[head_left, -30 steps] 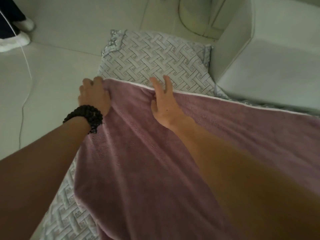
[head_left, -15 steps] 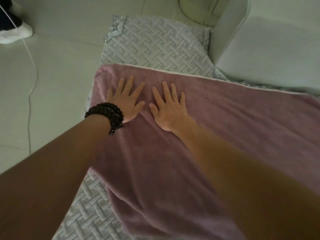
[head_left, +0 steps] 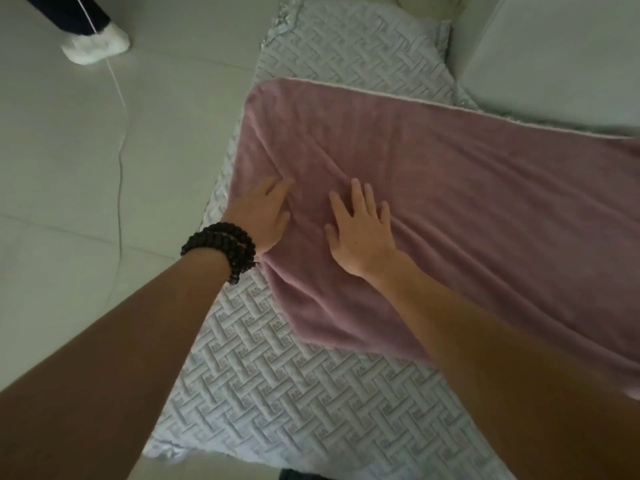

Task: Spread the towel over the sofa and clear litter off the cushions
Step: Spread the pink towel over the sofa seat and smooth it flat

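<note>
A mauve towel (head_left: 450,188) lies across the sofa cushion (head_left: 277,375), which has a pale grey woven-pattern cover. The towel reaches the cushion's left edge and runs off the frame to the right. My left hand (head_left: 263,216), with a dark bead bracelet on the wrist, presses flat on the towel near its left edge, fingers apart. My right hand (head_left: 360,230) lies flat on the towel just to the right, fingers spread. Folds run in the cloth around both hands. No litter shows on the cushion.
A white sofa armrest (head_left: 554,57) rises at the upper right. Pale tiled floor (head_left: 69,168) lies to the left, crossed by a thin white cable (head_left: 119,174). Another person's white shoe (head_left: 95,46) stands on the floor at the upper left.
Both hands slid back toward me along the towel, from its far edge to its middle. The towel's near part pulled up, baring more of the cushion in front.
</note>
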